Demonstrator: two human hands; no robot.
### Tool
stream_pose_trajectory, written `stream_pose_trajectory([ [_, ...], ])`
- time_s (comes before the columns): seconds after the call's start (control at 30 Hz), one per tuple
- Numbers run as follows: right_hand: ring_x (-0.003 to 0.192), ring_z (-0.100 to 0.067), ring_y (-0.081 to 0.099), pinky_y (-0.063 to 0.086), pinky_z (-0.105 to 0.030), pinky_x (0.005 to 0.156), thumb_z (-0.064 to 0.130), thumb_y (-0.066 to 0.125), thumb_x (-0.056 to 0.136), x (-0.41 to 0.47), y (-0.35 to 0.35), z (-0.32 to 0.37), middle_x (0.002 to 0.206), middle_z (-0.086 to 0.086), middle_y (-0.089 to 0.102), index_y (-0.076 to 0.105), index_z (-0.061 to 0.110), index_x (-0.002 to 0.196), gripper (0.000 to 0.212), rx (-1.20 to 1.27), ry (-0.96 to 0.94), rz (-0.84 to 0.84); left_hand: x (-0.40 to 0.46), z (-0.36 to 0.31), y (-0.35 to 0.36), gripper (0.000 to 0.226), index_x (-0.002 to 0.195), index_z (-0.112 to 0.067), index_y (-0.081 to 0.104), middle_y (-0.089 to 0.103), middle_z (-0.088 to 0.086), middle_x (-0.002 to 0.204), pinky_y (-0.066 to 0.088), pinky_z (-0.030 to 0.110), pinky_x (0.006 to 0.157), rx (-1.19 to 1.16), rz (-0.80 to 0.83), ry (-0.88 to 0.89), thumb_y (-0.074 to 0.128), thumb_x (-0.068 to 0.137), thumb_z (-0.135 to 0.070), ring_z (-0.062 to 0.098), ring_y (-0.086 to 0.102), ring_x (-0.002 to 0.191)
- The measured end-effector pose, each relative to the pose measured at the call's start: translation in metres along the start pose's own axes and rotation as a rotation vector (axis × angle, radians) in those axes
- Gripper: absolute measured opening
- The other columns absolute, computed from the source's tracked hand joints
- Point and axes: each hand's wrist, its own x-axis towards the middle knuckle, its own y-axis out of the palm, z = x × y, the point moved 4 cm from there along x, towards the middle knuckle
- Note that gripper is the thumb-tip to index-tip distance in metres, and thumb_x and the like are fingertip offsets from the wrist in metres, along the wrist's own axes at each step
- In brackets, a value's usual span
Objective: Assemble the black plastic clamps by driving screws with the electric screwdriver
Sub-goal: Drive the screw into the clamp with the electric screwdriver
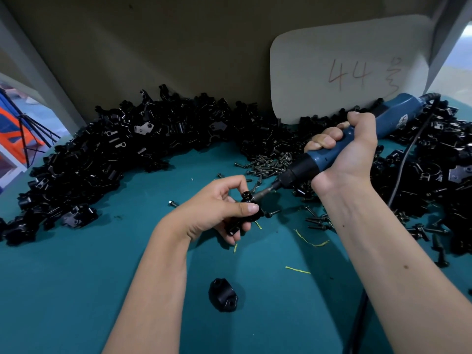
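Nearest us a lone clamp half point(223, 295) lies on the teal table point(76, 277). Further in, our left hand point(217, 208) pinches a clamp point(249, 209) (thumb on top, fingers curled under). Our right hand point(344, 152) fist-grips the screwdriver point(332, 149), bit touching the clamp's far end. Beyond: screws point(270, 164), then a clamp pile point(115, 149) and card point(344, 70).

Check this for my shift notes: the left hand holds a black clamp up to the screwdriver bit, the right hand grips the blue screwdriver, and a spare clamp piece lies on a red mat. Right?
One error: the mat is teal, not red, as the head view shows. The left hand does hold the clamp at the bit, the right hand grips the blue screwdriver, and the spare clamp piece lies there.
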Motion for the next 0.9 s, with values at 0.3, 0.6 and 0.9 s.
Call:
stream_pose_trajectory([
  [0.3, 0.045, -0.01, 0.035, 0.034, -0.023, 0.047, 0.022, 0.057, 0.094, -0.001, -0.004, -0.003, 0.057, 0.007, 0.041, 0.043, 0.021, 0.066, 0.032, 0.061, 0.005, -0.032, 0.006, 0.007, -0.002, 0.042, 0.09, -0.019, 0.043, 0.056, 0.01, 0.059, 0.035, 0.021, 0.035, 0.099, -0.085, 0.066, 0.084, 0.084, -0.025, 0.016, 0.044, 0.038],
  [0.6, 0.044, -0.009, 0.035, 0.034, -0.023, 0.047, 0.024, 0.058, 0.093, 0.002, -0.005, -0.003, 0.057, 0.009, 0.042, 0.044, 0.021, 0.062, 0.034, 0.136, 0.027, -0.05, 0.011, 0.004, 0.003, 0.042, 0.068, -0.028, 0.046, 0.042, -0.008, 0.054, 0.037, 0.022, 0.039, 0.229, -0.257, 0.22, 0.086, 0.08, -0.034, 0.013, 0.038, 0.043],
  [0.9, 0.044, -0.01, 0.035, 0.034, -0.023, 0.047, 0.025, 0.057, 0.094, 0.002, -0.005, -0.003, 0.058, 0.008, 0.042, 0.044, 0.022, 0.067, 0.031, 0.117, -0.017, -0.058, 0.012, 0.002, 0.002, 0.048, 0.071, -0.025, 0.04, 0.041, -0.013, 0.056, 0.029, 0.024, 0.049, 0.49, -0.422, 0.291, 0.084, 0.082, -0.042, 0.008, 0.035, 0.052],
])
